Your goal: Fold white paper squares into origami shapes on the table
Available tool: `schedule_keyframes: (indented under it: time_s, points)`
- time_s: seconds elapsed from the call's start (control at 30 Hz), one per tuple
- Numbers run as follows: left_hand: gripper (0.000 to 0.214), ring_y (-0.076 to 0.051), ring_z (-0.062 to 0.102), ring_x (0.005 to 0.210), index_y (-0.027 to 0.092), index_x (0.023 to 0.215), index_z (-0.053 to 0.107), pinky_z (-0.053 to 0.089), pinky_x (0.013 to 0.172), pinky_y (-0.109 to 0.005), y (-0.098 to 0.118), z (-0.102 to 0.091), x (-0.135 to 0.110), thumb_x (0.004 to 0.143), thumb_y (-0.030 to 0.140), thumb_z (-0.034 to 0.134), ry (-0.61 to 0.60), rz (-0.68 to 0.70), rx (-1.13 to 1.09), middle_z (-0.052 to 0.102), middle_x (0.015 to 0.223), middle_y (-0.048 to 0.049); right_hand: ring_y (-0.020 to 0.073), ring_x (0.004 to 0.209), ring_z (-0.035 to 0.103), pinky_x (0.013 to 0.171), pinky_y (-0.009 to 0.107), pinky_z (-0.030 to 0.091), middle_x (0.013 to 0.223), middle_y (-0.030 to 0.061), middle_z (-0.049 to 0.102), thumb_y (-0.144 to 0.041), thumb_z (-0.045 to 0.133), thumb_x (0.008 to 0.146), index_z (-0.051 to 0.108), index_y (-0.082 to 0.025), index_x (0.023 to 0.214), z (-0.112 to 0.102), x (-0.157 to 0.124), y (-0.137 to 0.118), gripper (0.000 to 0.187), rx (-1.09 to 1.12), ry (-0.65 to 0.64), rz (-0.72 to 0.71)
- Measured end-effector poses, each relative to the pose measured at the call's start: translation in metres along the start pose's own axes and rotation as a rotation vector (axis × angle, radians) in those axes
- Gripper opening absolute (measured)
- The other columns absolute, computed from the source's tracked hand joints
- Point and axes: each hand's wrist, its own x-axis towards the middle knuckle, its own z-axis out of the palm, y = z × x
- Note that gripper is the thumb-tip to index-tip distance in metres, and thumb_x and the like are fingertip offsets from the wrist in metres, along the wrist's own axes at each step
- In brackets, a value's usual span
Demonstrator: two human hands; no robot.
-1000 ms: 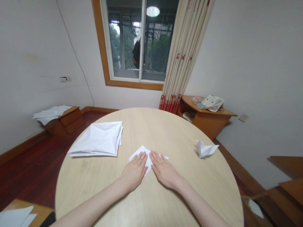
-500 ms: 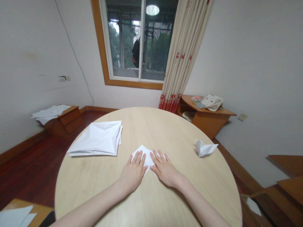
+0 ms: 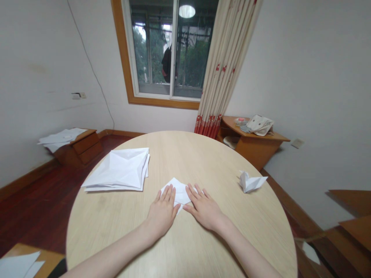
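A small folded white paper (image 3: 180, 191) lies on the round light-wood table (image 3: 185, 243) in front of me. My left hand (image 3: 162, 210) rests flat on the paper's left part, fingers stretched out and together. My right hand (image 3: 204, 207) lies flat on its right part, fingers spread. Both palms press down and hold nothing. The lower tip of the paper shows between my two thumbs; the rest of its near half is hidden under my hands.
A stack of creased white sheets (image 3: 118, 170) lies on the table's left. A finished folded paper figure (image 3: 251, 182) stands at the right. Low wooden cabinets stand left (image 3: 78, 144) and right (image 3: 252, 144) of the table, under the window wall.
Both hands have slid a little apart and toward me on the paper, baring more of its middle. The right hand's fingers have spread.
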Motion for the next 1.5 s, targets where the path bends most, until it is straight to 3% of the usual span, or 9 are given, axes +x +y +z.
schedule_keyframes:
  time_s: [0.17, 0.37, 0.5, 0.7, 0.87, 1.0, 1.13, 1.5]
  points:
    - [0.05, -0.031, 0.035, 0.135, 0.003, 0.136, 0.043, 0.036, 0.108, -0.047, -0.006, 0.002, 0.001, 0.095, 0.031, 0.042, 0.012, 0.041, -0.038, 0.037, 0.144, -0.0213, 0.0289, 0.142, 0.015, 0.115, 0.052, 0.016, 0.153, 0.0111, 0.02, -0.053, 0.028, 0.096, 0.025, -0.01, 0.147, 0.001, 0.0, -0.001, 0.066, -0.024, 0.042, -0.04]
    - [0.046, -0.025, 0.038, 0.134, 0.017, 0.137, 0.043, 0.04, 0.107, -0.04, -0.019, 0.002, 0.006, 0.095, 0.034, 0.047, 0.036, 0.103, -0.18, 0.04, 0.145, -0.0134, 0.0264, 0.14, 0.024, 0.114, 0.053, 0.021, 0.149, 0.0156, 0.029, -0.04, 0.035, 0.098, 0.034, -0.012, 0.144, 0.007, 0.004, 0.007, 0.054, -0.03, 0.124, -0.149]
    - [0.045, -0.023, 0.039, 0.134, 0.02, 0.136, 0.045, 0.04, 0.108, -0.037, -0.022, -0.001, 0.008, 0.093, 0.03, 0.053, 0.011, 0.131, -0.255, 0.041, 0.146, -0.0112, 0.0265, 0.14, 0.024, 0.113, 0.052, 0.023, 0.149, 0.015, 0.031, -0.036, 0.041, 0.097, 0.039, -0.015, 0.142, 0.005, 0.005, 0.012, 0.049, -0.023, 0.15, -0.204]
    - [0.023, -0.025, 0.041, 0.133, 0.018, 0.111, 0.063, 0.04, 0.107, -0.039, -0.02, -0.011, 0.008, 0.092, 0.029, 0.056, 0.012, 0.121, -0.258, 0.043, 0.144, -0.0122, 0.0274, 0.135, 0.035, 0.109, 0.045, 0.033, 0.146, 0.0172, 0.038, -0.034, 0.049, 0.094, 0.048, -0.012, 0.136, -0.005, 0.002, 0.007, 0.048, 0.065, 0.132, -0.174]
    - [0.016, -0.025, 0.053, 0.121, 0.019, 0.096, 0.069, 0.047, 0.099, -0.039, -0.017, -0.02, 0.009, 0.091, 0.03, 0.058, 0.029, 0.105, -0.24, 0.057, 0.131, -0.0089, 0.0268, 0.119, 0.048, 0.098, 0.042, 0.042, 0.13, 0.0131, 0.055, -0.031, 0.052, 0.093, 0.061, -0.017, 0.118, -0.009, -0.002, 0.003, 0.031, 0.071, 0.197, -0.202]
    - [0.015, -0.023, 0.057, 0.11, 0.02, 0.088, 0.07, 0.05, 0.093, -0.037, -0.015, -0.025, 0.009, 0.091, 0.028, 0.058, 0.041, 0.108, -0.276, 0.064, 0.12, -0.0057, 0.0243, 0.109, 0.051, 0.092, 0.036, 0.044, 0.115, 0.0112, 0.058, -0.029, 0.052, 0.093, 0.065, -0.018, 0.105, -0.008, -0.002, 0.003, 0.02, 0.105, 0.236, -0.209]
    - [0.015, -0.022, 0.058, 0.104, 0.019, 0.088, 0.071, 0.05, 0.09, -0.036, -0.015, -0.025, 0.009, 0.091, 0.025, 0.058, 0.044, 0.098, -0.31, 0.067, 0.11, -0.0056, 0.0215, 0.102, 0.054, 0.088, 0.032, 0.044, 0.107, 0.0089, 0.059, -0.026, 0.05, 0.094, 0.066, -0.018, 0.097, -0.008, -0.001, 0.003, 0.018, 0.11, 0.232, -0.21]
    - [0.013, -0.023, 0.056, 0.101, 0.018, 0.101, 0.063, 0.047, 0.089, -0.038, -0.016, -0.017, 0.01, 0.09, 0.023, 0.058, 0.106, 0.086, -0.372, 0.063, 0.107, -0.0079, 0.0216, 0.096, 0.057, 0.081, 0.033, 0.047, 0.102, 0.0071, 0.062, -0.025, 0.055, 0.091, 0.067, -0.019, 0.093, -0.003, 0.003, -0.003, 0.013, -0.024, 0.29, -0.134]
